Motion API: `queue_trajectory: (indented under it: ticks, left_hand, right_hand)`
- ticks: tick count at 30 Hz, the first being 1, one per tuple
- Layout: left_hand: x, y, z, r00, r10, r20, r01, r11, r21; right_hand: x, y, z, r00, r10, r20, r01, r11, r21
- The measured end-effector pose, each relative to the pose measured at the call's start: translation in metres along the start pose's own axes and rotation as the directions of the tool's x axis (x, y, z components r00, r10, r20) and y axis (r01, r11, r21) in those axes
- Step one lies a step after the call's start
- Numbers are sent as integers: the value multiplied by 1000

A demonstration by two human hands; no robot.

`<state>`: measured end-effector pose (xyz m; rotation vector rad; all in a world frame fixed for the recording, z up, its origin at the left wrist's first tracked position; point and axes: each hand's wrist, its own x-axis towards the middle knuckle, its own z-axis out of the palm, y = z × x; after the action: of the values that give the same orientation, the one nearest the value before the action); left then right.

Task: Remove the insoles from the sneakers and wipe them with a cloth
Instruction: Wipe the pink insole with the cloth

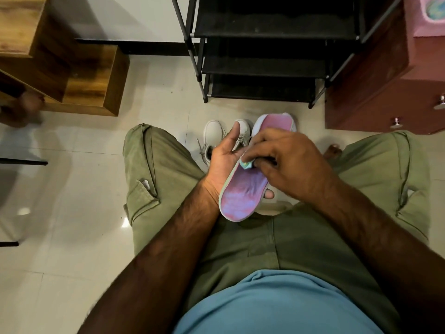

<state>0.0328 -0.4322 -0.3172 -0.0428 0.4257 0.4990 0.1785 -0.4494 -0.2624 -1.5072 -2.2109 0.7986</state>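
Between the knees of the seated person, the right hand (284, 160) has its fingers bent together and pinches a small bunched cloth (246, 164), pale blue-green, which it presses on the middle of the insole (240, 196). The left hand (222, 156) lies palm up below the insole and carries it from underneath. Its thumb stands free at the side, and one fingertip (268, 195) comes out under the opposite edge, so the fingers are wrapped round the underside. The insole is pink and violet with a pale rim. Its heel end is toward the body, and its toe end appears beyond the right hand, above the floor (84, 213). I judge it to be light, thin and flexible, probably foam with a fabric face, so it would bend if held at one end only. A flat support under the middle, as now, with the thumb ready on the rim, seems the best hold while the cloth rubs along the length. The fabric face may make the cloth drag rather than slide. Below the hands two white sneakers (213, 133) stand side by side on the pale tiles. Further away are a black shoe rack (260, 68), a wooden cabinet (91, 88) at the left and a red-brown drawer unit (385, 92) at the right.
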Motion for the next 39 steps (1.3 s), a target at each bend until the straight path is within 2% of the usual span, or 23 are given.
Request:
queue_trajectory:
  ticks: [2, 3, 5, 7, 9, 11, 14, 15, 20, 25, 30, 35, 39]
  left_hand:
    - [2, -3, 6, 989, 123, -88, -114, 989, 94]
    - [2, -5, 6, 982, 164, -89, -153, 981, 120]
    - [2, -7, 3, 991, 110, -71, -106, 993, 56]
    - [2, -3, -3, 996, 26, -84, -25, 1000, 12]
    - [0, 0, -7, 997, 0, -78, 1, 1000, 12]
    - [1, -2, -1, 998, 19, -66, -17, 1000, 26]
    - [3, -7, 1, 991, 124, -46, -121, 991, 58]
    - [3, -7, 0, 994, 106, -16, -105, 994, 39]
    - [2, -3, -10, 1000, -17, 6, 18, 999, -44]
    - [5, -7, -3, 995, 93, -28, -89, 989, 117]
    - [5, -5, -11, 998, 10, -62, -9, 1000, 20]
    - [7, -6, -5, 999, 41, 20, -41, 999, 8]
    - [2, -2, -13, 1000, -6, -16, 5, 999, -48]
  right_hand:
    - [6, 12, -5, 992, 82, -91, -85, 996, -33]
    - [8, 15, -6, 987, 116, -115, -121, 992, -42]
    - [6, 9, -2, 989, 120, -87, -125, 991, -56]
    - [-1, -6, 5, 999, 45, -3, -45, 999, -22]
    - [-6, -13, 7, 998, -14, 64, 13, 1000, 21]
    - [-1, -4, 4, 999, 6, 34, -6, 1000, 1]
    - [8, 13, 0, 992, 97, -83, -101, 994, -44]
    - [7, 11, 1, 991, 101, -87, -106, 993, -52]
    - [-8, -12, 9, 996, -42, 78, 44, 999, -16]
    - [5, 12, 3, 994, 76, -77, -82, 993, -80]
    - [-10, -11, 11, 996, -34, 80, 35, 999, -6]
    - [4, 8, 9, 988, 116, -98, -123, 990, -69]
    - [-9, -12, 16, 998, 16, 53, -17, 1000, 1]
